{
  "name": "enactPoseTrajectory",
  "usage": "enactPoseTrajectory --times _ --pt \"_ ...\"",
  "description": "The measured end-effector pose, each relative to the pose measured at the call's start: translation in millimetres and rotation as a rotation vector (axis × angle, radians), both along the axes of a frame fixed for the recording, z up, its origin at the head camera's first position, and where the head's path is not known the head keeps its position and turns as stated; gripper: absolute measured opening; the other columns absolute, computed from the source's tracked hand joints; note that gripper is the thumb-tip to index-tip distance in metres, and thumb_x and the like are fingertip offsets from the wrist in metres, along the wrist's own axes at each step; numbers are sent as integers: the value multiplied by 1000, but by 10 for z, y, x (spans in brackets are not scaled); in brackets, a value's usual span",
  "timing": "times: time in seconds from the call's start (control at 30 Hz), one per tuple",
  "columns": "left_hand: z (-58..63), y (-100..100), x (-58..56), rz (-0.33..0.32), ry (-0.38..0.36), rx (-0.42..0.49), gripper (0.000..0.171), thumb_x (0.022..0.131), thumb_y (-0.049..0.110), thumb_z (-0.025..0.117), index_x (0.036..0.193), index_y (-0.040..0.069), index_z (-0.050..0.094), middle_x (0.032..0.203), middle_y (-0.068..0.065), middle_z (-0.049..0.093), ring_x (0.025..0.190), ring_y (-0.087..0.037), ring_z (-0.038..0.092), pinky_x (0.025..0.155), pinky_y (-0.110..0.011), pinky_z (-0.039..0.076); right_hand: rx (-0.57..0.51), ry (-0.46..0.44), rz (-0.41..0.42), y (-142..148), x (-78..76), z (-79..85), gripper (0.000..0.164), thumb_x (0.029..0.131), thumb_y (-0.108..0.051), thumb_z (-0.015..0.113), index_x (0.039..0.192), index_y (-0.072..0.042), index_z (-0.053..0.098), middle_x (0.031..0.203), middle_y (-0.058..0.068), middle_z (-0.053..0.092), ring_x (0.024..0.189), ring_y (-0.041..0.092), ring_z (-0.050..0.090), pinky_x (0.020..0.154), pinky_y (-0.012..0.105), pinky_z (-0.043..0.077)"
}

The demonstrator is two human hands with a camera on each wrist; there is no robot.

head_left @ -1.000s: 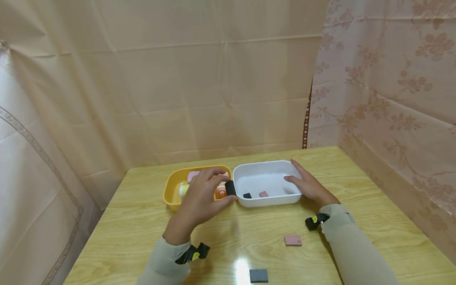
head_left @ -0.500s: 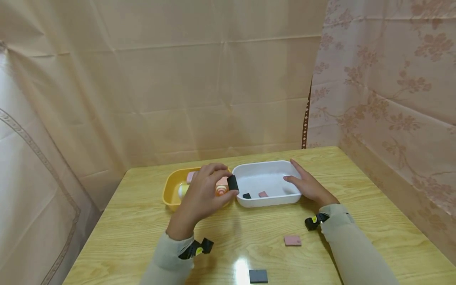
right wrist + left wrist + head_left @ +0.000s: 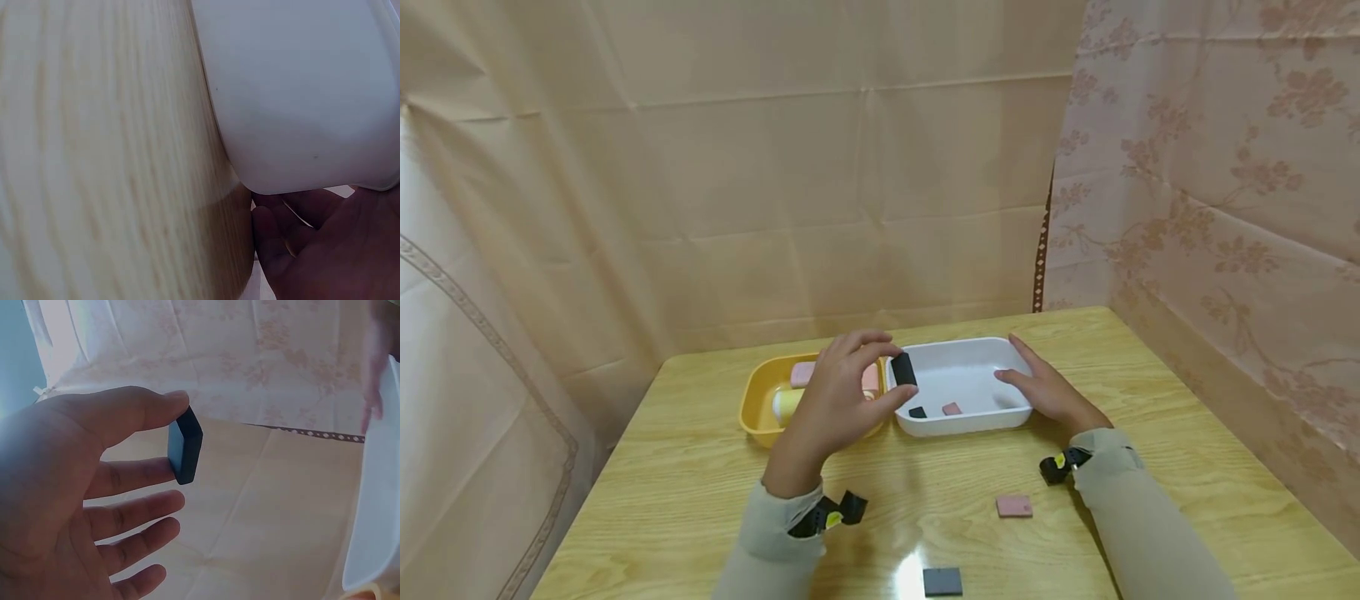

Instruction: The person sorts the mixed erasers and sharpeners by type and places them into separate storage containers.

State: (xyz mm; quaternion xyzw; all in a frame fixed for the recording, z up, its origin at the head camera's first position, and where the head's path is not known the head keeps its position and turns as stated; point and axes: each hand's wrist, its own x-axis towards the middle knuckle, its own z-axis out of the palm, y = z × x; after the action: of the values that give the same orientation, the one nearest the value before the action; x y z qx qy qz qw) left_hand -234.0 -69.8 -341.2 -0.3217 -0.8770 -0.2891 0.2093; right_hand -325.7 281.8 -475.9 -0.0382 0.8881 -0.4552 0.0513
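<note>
My left hand [image 3: 838,404] pinches a small, flat black block [image 3: 904,370] between thumb and index finger. It is held above the left end of a white tray [image 3: 970,375]. In the left wrist view the black block [image 3: 185,447] stands on edge, with the other fingers spread below it. At the tray's right end my right hand [image 3: 1052,392] grips the wall, thumb over the rim; the right wrist view shows its fingers under the tray's corner. Inside the tray lie a small black piece [image 3: 917,412] and a pink piece [image 3: 952,408].
Left of the white tray, close beside it, stands a yellow tray [image 3: 760,400] holding a pink item [image 3: 802,374] and a pale yellow cylinder [image 3: 787,405]. Nearer on the wooden table [image 3: 685,483] lie a flat pink block [image 3: 1014,506] and a dark grey one [image 3: 942,582].
My left hand has moved right with the black block, from beside the yellow tray's edge to over the white tray's left end. The right hand stays at the tray.
</note>
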Motion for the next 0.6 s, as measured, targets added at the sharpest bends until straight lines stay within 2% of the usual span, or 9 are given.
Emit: enactPoseTrajectory --times 0.3,0.6 --pt "39 88 -55 40 -16 13 47 88 44 81 124 16 73 137 0 62 134 -25 52 111 -53 41 13 -9 -7 -1 -2 -25 86 104 -52 53 167 -30 -2 176 9 2 159 45 6 120 75 8" --pt "-44 150 -219 77 -26 -28 48 88 46 81 125 16 72 138 -1 62 136 -26 50 110 -51 40 29 -4 -10 8 -13 -4 86 104 -53 52 167 -32 -4 176 8 2 159 45 6 120 74 8"
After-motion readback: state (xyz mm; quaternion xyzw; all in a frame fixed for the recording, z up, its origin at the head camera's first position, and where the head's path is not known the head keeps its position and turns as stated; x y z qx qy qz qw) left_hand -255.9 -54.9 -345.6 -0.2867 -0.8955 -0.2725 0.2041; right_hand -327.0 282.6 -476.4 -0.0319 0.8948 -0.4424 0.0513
